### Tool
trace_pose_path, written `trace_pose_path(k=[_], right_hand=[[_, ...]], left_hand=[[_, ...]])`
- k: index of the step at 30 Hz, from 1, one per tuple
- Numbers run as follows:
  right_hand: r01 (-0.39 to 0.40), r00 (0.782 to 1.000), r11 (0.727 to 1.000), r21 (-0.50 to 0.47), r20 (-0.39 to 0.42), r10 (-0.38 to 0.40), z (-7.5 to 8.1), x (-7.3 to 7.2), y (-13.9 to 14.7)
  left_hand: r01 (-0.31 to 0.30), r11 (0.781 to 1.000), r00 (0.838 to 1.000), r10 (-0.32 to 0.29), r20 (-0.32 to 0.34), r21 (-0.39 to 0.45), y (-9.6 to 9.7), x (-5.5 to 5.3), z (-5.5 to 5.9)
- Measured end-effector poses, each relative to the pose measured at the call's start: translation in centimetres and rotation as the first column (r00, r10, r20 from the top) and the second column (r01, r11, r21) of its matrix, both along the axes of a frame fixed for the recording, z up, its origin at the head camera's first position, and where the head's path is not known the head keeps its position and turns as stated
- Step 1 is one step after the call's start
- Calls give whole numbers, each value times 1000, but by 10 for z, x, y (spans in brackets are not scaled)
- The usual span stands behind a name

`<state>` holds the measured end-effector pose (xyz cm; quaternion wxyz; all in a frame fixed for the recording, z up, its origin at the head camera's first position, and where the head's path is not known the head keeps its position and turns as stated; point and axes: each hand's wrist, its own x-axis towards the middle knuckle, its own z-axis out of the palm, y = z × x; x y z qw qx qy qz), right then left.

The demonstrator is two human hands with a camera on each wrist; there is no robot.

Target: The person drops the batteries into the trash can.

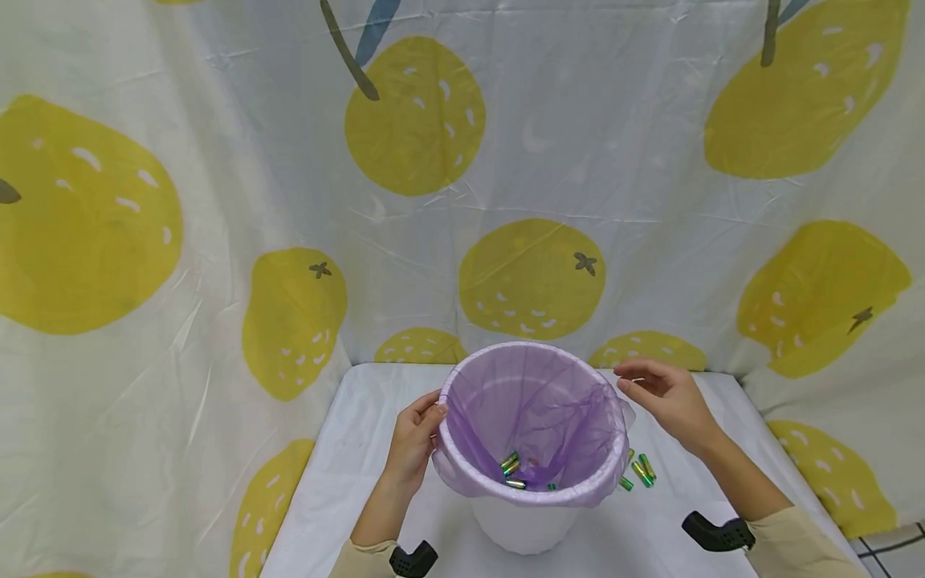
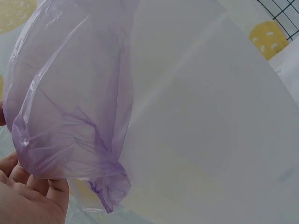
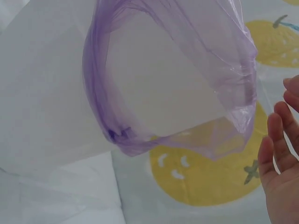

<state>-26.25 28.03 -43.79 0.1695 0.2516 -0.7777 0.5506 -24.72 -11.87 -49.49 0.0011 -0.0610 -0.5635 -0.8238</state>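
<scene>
A white bin (image 1: 523,526) stands on the table, lined with a thin purple plastic bag (image 1: 482,433) folded over its rim. Several green and gold batteries (image 1: 510,463) lie at the bottom inside. My left hand (image 1: 413,440) grips the rim at the left, thumb on top and fingers along the outside; in the left wrist view the fingers (image 2: 39,184) sit behind the bag's overhang. To the right of the rim, my right hand (image 1: 672,401) hovers with loosely bent fingers. In the right wrist view this hand (image 3: 285,154) is apart from the bag and holds nothing.
More green and gold batteries (image 1: 642,470) lie on the white tabletop (image 1: 368,417) right of the bin. Behind and beside the table hangs a pale curtain (image 1: 614,193) printed with yellow fruit. A dark wire grid (image 1: 899,550) shows at the lower right.
</scene>
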Motion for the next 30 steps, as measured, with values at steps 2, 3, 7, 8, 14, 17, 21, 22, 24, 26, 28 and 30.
trace_pose_path(k=[2, 3, 7, 8, 14, 17, 21, 22, 24, 26, 28, 30], right_hand=[[11, 1000, 1000, -4, 1, -11, -3, 0, 3], [17, 1000, 1000, -3, 4, -17, -5, 0, 4], [41, 999, 999, 5, 19, -41, -12, 0, 10], [47, 999, 999, 11, 21, -47, -13, 0, 10], [73, 997, 997, 16, 33, -74, -18, 2, 14], [85, 996, 996, 19, 33, -86, -21, 4, 16], [104, 994, 994, 38, 31, -106, -27, 6, 19], [107, 994, 993, 42, 30, -109, -29, 6, 20], [114, 993, 992, 51, 26, -115, -33, 7, 21], [118, 993, 991, 55, 24, -120, -36, 7, 21], [121, 992, 991, 54, 26, -122, -39, 8, 22], [128, 991, 990, 52, 33, -130, -42, 9, 22]], left_hand=[[-1, 1000, 1000, 1, -1, -1, 0, 0, 1], [-1, 1000, 1000, 1, -1, 0, 0, 0, 1], [7, 1000, 1000, -7, -4, 0, 0, 0, 2], [8, 1000, 1000, -8, -4, 0, 0, 0, 2], [9, 1000, 1000, -9, -9, -4, -1, 1, 2], [10, 1000, 1000, -10, -7, -1, -1, 2, 2], [2, 1000, 1000, -2, 1, 4, 0, 1, 2], [-1, 1000, 1000, 1, 2, 3, 0, 1, 2], [-5, 1000, 1000, 5, 0, -1, 0, 1, 2], [-7, 1000, 1000, 7, 0, -3, 0, 1, 2], [-7, 1000, 1000, 7, 0, -5, 0, 1, 2], [-8, 1000, 1000, 8, 6, -4, 0, 1, 1]])
